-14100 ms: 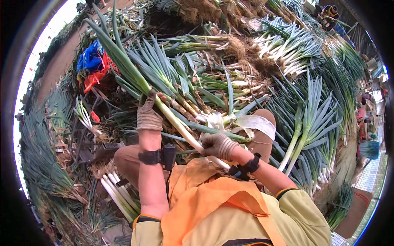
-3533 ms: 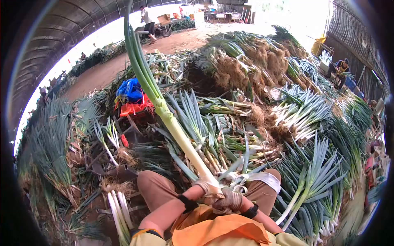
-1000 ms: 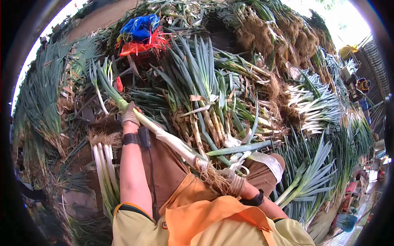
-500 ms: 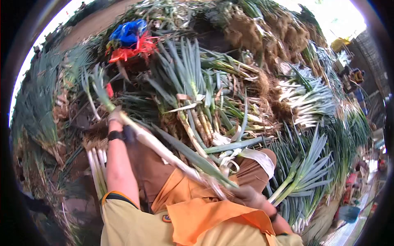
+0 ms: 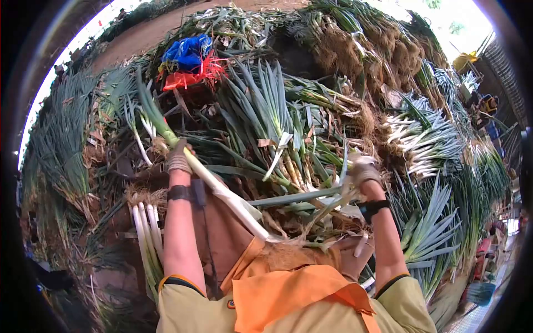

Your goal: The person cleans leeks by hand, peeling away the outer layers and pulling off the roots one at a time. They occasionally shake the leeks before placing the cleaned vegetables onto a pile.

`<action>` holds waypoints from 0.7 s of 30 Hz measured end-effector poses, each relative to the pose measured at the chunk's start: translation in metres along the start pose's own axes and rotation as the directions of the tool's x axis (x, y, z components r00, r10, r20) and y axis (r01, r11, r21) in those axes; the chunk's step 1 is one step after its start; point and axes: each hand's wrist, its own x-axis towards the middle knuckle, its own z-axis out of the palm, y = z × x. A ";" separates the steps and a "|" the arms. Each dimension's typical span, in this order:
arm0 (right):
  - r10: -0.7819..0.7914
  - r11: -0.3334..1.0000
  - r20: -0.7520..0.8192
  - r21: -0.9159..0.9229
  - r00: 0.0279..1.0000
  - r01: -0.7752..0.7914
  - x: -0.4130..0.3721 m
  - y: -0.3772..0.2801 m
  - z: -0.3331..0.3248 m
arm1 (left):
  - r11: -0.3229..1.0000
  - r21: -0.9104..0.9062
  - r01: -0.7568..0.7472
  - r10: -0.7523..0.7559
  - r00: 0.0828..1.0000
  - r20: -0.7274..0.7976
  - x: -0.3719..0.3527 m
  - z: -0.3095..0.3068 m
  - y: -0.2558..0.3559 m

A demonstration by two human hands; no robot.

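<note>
A long leek [image 5: 214, 180] slants across my lap, green tops pointing up-left and its white root end by the orange apron. Round its upper stem my left hand [image 5: 180, 159], in a glove, is closed. My right hand [image 5: 363, 172], also gloved and somewhat blurred, is over the leaf scraps at the right. Pale, limp stripped leek leaves [image 5: 340, 201] trail down from its fingers. Beyond my knees lies a tied bunch of leeks [image 5: 272, 122]. A few trimmed white leeks [image 5: 149, 225] with roots lie beside my left forearm.
Leek heaps surround me: a tall one at left [image 5: 61, 127], a rooted pile [image 5: 383, 50] at the back, and cleaned white leeks [image 5: 422, 139] at right. Blue netting [image 5: 189, 51] and red plastic strips [image 5: 186, 79] lie ahead. A person [image 5: 488, 105] is at far right.
My right hand has swung from the leek's root end near my lap up and right to the scraps. A long outer leaf is off the leek. My left hand still grips the stem.
</note>
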 end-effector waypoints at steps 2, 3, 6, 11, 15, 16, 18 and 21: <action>-0.002 0.984 0.316 -0.171 0.949 0.059 -0.047 -0.091 -0.061 | 0.999 -0.025 -0.033 0.034 0.998 0.044 -0.032 0.037 0.009; -0.187 0.980 0.225 0.110 0.956 0.166 -0.050 -0.114 -0.050 | 0.998 -0.031 -0.048 0.051 0.996 0.080 -0.038 0.052 0.011; -0.732 0.525 0.275 0.811 0.624 0.259 -0.083 -0.194 -0.066 | 0.989 -0.147 0.029 0.010 0.966 0.257 -0.053 0.092 0.021; -0.822 0.043 0.049 0.999 0.568 -0.023 -0.104 -0.225 -0.014 | 0.970 -0.225 0.095 0.020 0.888 0.460 -0.076 0.134 0.037; -0.638 0.377 0.132 0.912 0.759 0.158 -0.161 -0.199 -0.090 | 0.978 -0.208 0.027 0.073 0.886 0.459 -0.073 0.137 0.051; -0.623 0.298 0.027 0.932 0.782 0.205 -0.164 -0.190 -0.081 | 0.972 -0.233 0.007 0.109 0.870 0.480 -0.073 0.137 0.052; -0.598 0.222 -0.219 0.879 0.771 0.422 -0.169 -0.181 -0.070 | 0.973 -0.227 0.031 0.087 0.866 0.492 -0.080 0.147 0.051; -0.647 0.596 -0.053 0.587 0.761 0.548 -0.188 -0.158 -0.098 | 0.975 -0.217 0.040 0.074 0.867 0.493 -0.077 0.156 0.057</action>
